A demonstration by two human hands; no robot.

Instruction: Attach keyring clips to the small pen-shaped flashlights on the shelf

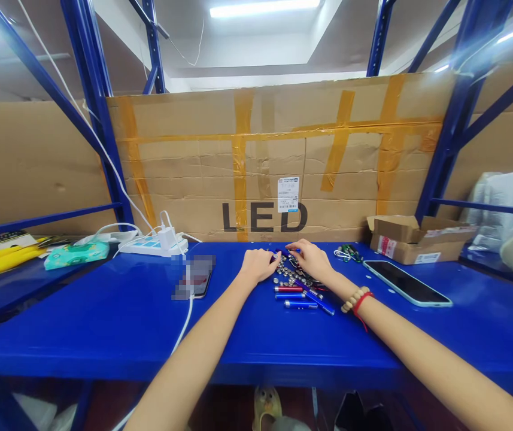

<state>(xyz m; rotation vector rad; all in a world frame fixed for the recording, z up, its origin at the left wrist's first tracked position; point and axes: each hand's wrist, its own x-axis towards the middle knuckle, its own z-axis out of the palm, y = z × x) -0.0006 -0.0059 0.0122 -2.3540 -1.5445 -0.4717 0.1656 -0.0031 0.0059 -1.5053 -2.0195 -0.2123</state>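
My left hand (pixel 257 267) is closed, its fingertips around a dark blue piece that looks like the barrel of a small flashlight (pixel 275 258), mostly hidden by the fingers. Facing it, my right hand (pixel 312 261) has thumb and fingers bent together; what they hold, if anything, is too small to make out. Between and below the hands lies a loose pile of silver button cells (pixel 285 273). In front of the pile are a red flashlight (pixel 288 290) and several blue flashlights (pixel 301 304), some lying at an angle. Beads and a red cord circle my right wrist.
A phone in a pale case (pixel 409 284) lies to the right, near metal clips (pixel 348 254) and an open cardboard box (pixel 418 242). Leftward are another phone (pixel 201 276), a power strip (pixel 148 244) with cables and a tissue pack (pixel 76 255). Taped cardboard (pixel 184 167) backs the blue table (pixel 117 323).
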